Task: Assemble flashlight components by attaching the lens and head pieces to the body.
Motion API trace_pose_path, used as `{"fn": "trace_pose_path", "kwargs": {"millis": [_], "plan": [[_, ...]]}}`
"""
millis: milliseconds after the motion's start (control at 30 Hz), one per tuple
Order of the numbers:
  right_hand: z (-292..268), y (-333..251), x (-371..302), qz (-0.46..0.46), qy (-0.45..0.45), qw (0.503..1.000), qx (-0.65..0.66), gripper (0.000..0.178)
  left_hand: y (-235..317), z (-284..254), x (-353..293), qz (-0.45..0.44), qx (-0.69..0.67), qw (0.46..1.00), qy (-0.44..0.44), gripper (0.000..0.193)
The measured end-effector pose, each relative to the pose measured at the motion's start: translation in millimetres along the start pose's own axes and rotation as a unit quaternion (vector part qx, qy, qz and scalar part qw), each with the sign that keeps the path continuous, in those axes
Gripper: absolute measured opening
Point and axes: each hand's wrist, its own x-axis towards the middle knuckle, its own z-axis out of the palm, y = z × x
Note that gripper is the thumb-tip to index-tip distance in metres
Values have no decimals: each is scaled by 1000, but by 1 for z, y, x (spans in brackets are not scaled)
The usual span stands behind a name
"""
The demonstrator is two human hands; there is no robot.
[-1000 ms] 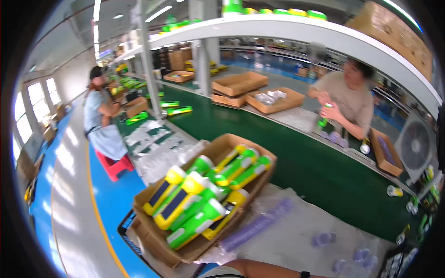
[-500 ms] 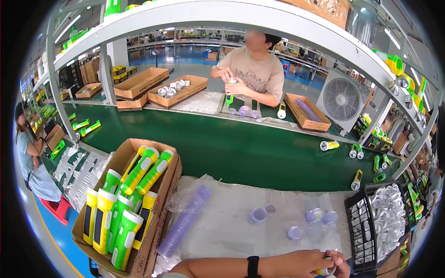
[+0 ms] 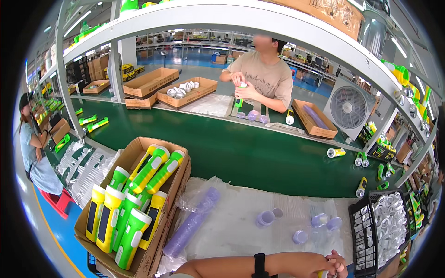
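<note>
At the lower right edge, my left hand (image 3: pixel 315 264), with a black band on its wrist, closes round a flashlight. Only a sliver of the flashlight's yellow body (image 3: pixel 322 274) shows below the fingers. My right hand (image 3: pixel 340 264) is against the same flashlight's end, its fingers bent over it; the hands hide most of that end. On the plastic-covered worktop beyond lie clear, purplish round lenses (image 3: pixel 300 237), some in small stacks (image 3: pixel 265 218). A black crate (image 3: pixel 366 241) full of white rings (image 3: pixel 388 222) stands just right of my hands.
A cardboard box (image 3: pixel 174 197) of green and yellow flashlights stands at left, beside a purple-wrapped roll (image 3: pixel 192 222). Beyond runs a green conveyor belt (image 3: pixel 222 157) with flashlights (image 3: pixel 336 152) on it. Across it a person (image 3: pixel 264 78) holds a green flashlight. A shelf beam (image 3: pixel 232 14) spans overhead.
My view has shifted slightly, so the scene sits a little further right and lower. My right hand's fingers have lifted and curled over the flashlight's end, and less of the flashlight shows.
</note>
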Motion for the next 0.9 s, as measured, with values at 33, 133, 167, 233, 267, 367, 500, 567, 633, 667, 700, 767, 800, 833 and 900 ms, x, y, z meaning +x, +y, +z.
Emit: {"fn": "trace_pose_path", "kwargs": {"millis": [33, 133, 167, 233, 267, 367, 500, 567, 633, 667, 700, 767, 800, 833, 900], "plan": [[3, -4, 6, -103, -10, 993, -58, 46, -1, -1, 0, -14, -10, 1000, -21, 25], [-20, 26, -45, 141, 2, 988, 58, 52, -2, -2, 0, 40, -42, 998, -17, 27], [-28, 37, -56, 314, 27, 936, 159, 51, 0, -5, 1, 42, -43, 998, -18, 27], [-13, 25, -28, 189, 22, 979, 71, 45, 5, -12, 2, 13, -30, 999, -31, 21], [-8, 20, -19, 60, 15, 998, -18, 45, -3, -6, 2, 12, -31, 999, -29, 21], [-18, 39, -32, 234, 97, 932, 259, 47, -16, 12, 0, 55, -3, 995, 81, 17], [-5, 10, -13, 131, 34, 986, -94, 54, 1, 10, -2, -20, 69, 990, 124, 18], [-11, -21, 2, 140, -22, 989, 30, 65, -7, 13, -6, -32, 67, 992, 104, 23], [-22, -40, 3, 256, -70, 932, 246, 78, -10, 20, -3, 54, -4, 991, 119, 26], [-23, -35, -7, 255, -28, 948, 188, 66, -13, 24, -2, 54, -13, 992, 115, 26], [-24, -37, 7, 478, 160, 839, 204, 62, -13, 23, 3, 38, -12, 993, 108, 25], [-19, -16, -11, 194, 69, 960, -190, 67, -12, 18, 4, 16, 3, 995, 96, 24], [-23, -16, -7, 108, -34, 958, -264, 84, -14, 18, 0, 11, 8, 996, 86, 25], [-20, -23, 4, 133, -60, 971, -188, 93, -9, 12, -2, -15, 1, 997, 70, 23], [-16, -18, 17, 168, -72, 983, -7, 87, -16, 12, -4, -21, 39, 995, 90, 24]]}}
